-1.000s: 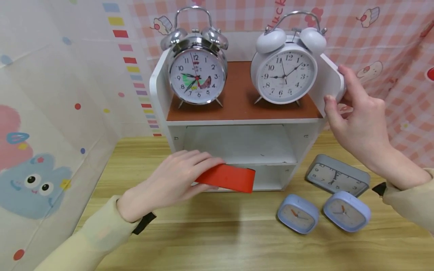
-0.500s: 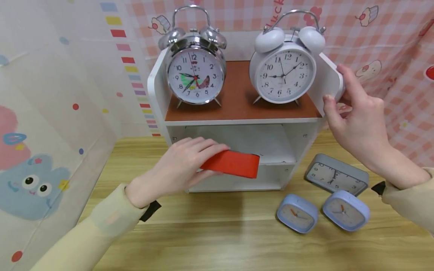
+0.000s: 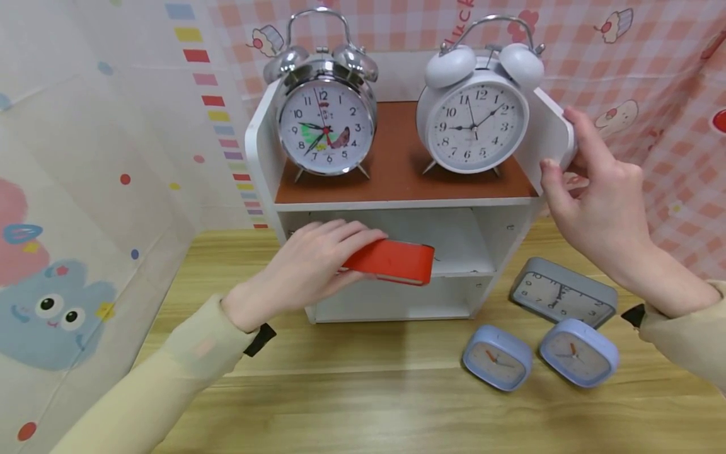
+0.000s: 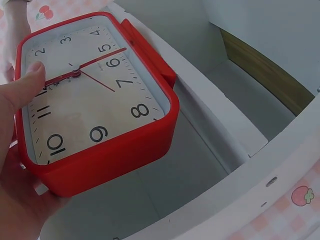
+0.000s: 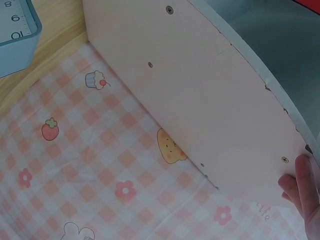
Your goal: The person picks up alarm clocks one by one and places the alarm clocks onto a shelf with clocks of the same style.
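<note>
My left hand [image 3: 317, 261] grips a red rectangular alarm clock [image 3: 391, 260] in front of the white shelf unit's [image 3: 408, 204] middle compartment. In the left wrist view the clock's white face [image 4: 85, 110] looks up, with my thumb over its edge onto the dial and fingers beneath. The clock overlaps the shelf opening there. My right hand [image 3: 612, 195] holds the upper edge of the shelf's right side panel [image 3: 547, 132], thumb in front and fingers on the outer side. The right wrist view shows fingertips [image 5: 304, 185] against that panel's outer face.
On the brown top stand a silver twin-bell clock [image 3: 327, 129] and a white one [image 3: 476, 126]. Right of the shelf, a grey clock [image 3: 564, 293] and two small blue clocks [image 3: 498, 358] sit on the wooden table [image 3: 340, 403]. Patterned cloth [image 3: 652, 63] hangs behind.
My left hand has lifted the red clock up and slightly right, from in front of the bottom compartment to the middle one. My right hand stays on the side panel.
</note>
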